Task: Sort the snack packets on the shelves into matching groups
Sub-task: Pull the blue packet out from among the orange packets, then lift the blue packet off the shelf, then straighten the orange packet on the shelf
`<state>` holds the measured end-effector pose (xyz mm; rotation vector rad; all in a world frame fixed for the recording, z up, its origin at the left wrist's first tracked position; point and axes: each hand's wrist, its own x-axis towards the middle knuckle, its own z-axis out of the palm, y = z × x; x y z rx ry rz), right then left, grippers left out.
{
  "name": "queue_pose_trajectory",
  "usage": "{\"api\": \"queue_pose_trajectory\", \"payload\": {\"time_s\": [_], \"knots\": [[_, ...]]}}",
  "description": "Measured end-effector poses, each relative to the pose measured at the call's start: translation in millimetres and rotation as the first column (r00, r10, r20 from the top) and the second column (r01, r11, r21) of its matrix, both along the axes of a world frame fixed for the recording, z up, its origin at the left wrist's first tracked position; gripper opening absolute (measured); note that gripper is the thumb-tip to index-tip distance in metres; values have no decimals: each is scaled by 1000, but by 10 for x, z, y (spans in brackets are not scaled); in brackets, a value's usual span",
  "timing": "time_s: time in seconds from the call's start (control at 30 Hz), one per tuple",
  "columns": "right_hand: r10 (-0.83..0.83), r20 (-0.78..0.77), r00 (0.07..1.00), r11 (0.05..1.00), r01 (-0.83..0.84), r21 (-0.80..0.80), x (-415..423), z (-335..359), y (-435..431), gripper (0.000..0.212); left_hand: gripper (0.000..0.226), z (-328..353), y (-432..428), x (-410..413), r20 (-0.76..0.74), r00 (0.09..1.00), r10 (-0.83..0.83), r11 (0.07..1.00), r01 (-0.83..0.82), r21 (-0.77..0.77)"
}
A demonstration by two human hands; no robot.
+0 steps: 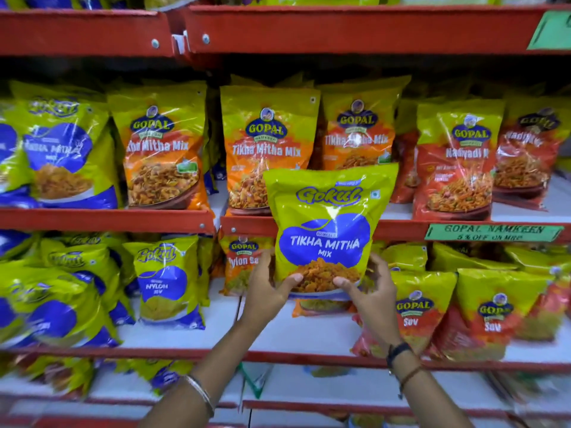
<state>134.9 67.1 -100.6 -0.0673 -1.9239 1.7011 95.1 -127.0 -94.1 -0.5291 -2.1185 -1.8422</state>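
Gopal Tikha Mitha Mix packets (268,149): we count three facing us
Gokul Tikha Mitha Mix packets (327,230): two (one held)
Nadiyadi packets (457,168): two
Gopal Sev packets (414,313): two
Hands (272,288): two

held packet (327,230) hides an orange pack (321,305) (label unreadable)

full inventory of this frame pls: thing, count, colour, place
Held Gokul Tikha Mitha Mix packet: 1, green and blue, centre, in front of the middle shelf edge.
Gokul packets: several, green and blue, left side of both shelves.
Gopal Tikha Mitha Mix packets: at least 3, green and orange, middle shelf.
Gopal Nadiyadi packets: at least 2, green and red, middle shelf right.
Gopal Sev packets: at least 2, green and red, lower shelf right.
Shelves: red edges, white boards.
Offer label: 1, green, shelf edge right.
Hands: left hand and right hand grip the held packet's bottom corners.
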Motion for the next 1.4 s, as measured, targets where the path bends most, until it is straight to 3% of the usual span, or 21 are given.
{"api": "queue_pose_trajectory", "payload": {"time_s": [0.2,0.4,0.6,0.73,0.83,0.93,1.0,1.07,1.2,1.3,1.4], "knots": [[90,231,969,994,-101,36,-51,-718,-274,69,73,-834,-429,4,197,979,57,994,-38,-100],[120,370,921,983,-162,84,-227,-1210,-575,60,58,-1284,-676,-89,352,932,82,991,-39,-126],[120,516,848,983,-176,60,-523,-1453,-743,63,59,-1543,-800,-403,406,910,89,980,-7,-199],[150,548,823,976,-211,50,-592,-1430,-799,56,66,-1610,-809,-573,439,886,147,954,-11,-299],[138,554,821,969,-227,95,-564,-1404,-798,64,66,-1542,-795,-645,490,861,139,933,52,-357],[-51,452,891,967,-68,244,-477,-1294,-875,78,68,-1330,-857,-598,373,906,200,930,-56,-364],[-140,280,950,949,48,311,-460,-1038,-1031,70,54,-1041,-981,-545,172,958,232,932,-167,-323],[-100,85,991,951,70,301,-498,-654,-1243,51,36,-670,-1127,-548,-87,970,229,933,-244,-266],[50,-217,975,959,15,284,-782,271,-1767,25,23,245,-1540,-742,-498,803,327,884,-446,-139],[94,-318,944,957,2,290,-1041,876,-2147,22,26,797,-1936,-1026,-543,710,449,809,-581,-90],[159,-234,959,937,-73,341,-1361,1191,-2451,34,50,1072,-2285,-1348,-393,790,470,800,-570,-188]]}}
